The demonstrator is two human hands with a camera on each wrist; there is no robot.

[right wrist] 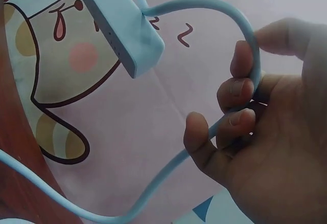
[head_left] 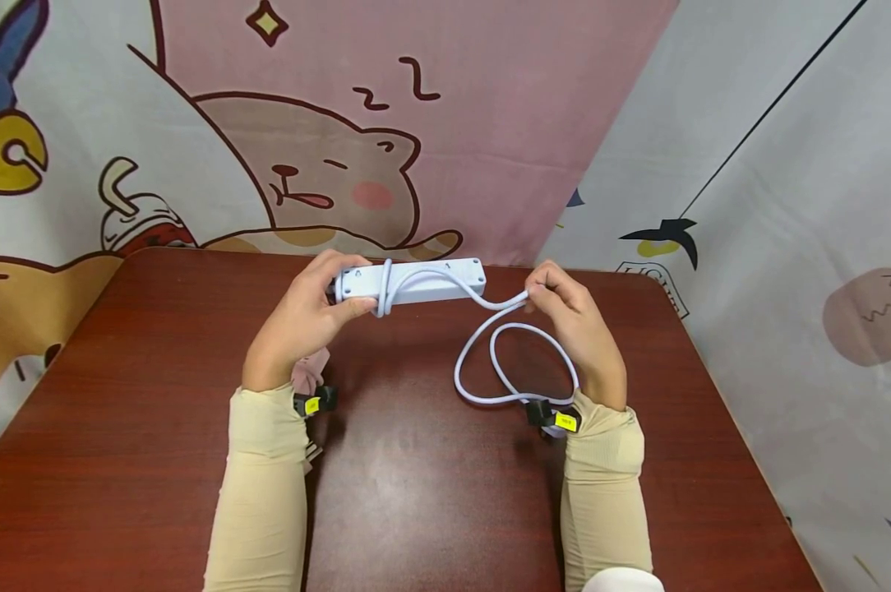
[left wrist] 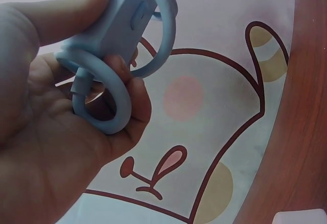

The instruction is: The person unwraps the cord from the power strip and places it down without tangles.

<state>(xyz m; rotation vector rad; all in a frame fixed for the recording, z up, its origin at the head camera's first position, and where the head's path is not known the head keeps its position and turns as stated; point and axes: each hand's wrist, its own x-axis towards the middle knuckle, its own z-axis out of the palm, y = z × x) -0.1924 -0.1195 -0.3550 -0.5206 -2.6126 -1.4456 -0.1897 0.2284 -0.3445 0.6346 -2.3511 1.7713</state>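
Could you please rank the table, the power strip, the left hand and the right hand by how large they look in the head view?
1. table
2. power strip, left hand and right hand: these three look alike in extent, so I would not rank them.

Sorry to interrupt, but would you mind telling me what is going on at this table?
A person holds a white plastic power strip above the reddish-brown wooden table. The left hand grips one end of the strip, where its white cable is looped around the body. The right hand pinches the cable a little way off. The rest of the cable lies in a loose loop on the table.
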